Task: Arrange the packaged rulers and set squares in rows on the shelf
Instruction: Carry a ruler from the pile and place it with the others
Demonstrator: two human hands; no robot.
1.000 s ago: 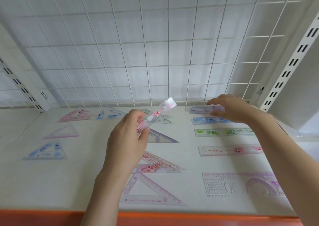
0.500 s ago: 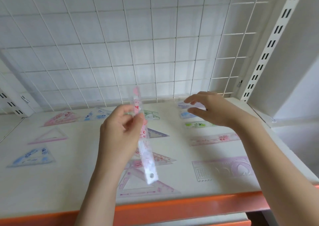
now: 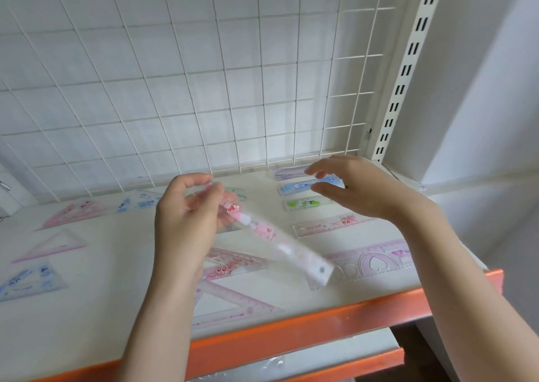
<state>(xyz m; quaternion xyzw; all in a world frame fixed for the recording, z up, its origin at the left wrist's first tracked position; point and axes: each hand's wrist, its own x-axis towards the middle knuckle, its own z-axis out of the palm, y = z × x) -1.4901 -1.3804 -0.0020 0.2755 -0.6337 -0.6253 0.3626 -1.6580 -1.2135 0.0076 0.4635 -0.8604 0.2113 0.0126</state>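
Note:
My left hand (image 3: pixel 186 218) pinches one end of a packaged pink ruler (image 3: pixel 277 244), which slants down to the right above the white shelf (image 3: pixel 116 279). Hovering over the right-hand column of rulers, my right hand (image 3: pixel 358 186) has relaxed fingers and holds nothing. That column runs from a purple ruler (image 3: pixel 288 173) at the back through a blue ruler (image 3: pixel 294 188), a green ruler (image 3: pixel 306 204) and a pink ruler (image 3: pixel 329 224) to a wide purple stencil ruler (image 3: pixel 376 260) in front. Pink set squares (image 3: pixel 233 300) lie below my left hand.
More set squares lie at the left: pink ones (image 3: pixel 73 211) (image 3: pixel 52 246) and blue ones (image 3: pixel 29 279) (image 3: pixel 140 201). A wire grid (image 3: pixel 204 75) backs the shelf and a slotted upright (image 3: pixel 402 72) stands at the right. The front edge (image 3: pixel 291 338) is orange.
The held ruler has swung from pointing up-right to hanging down, then down to the right. My right hand has lifted off the back rulers. The view has shifted right.

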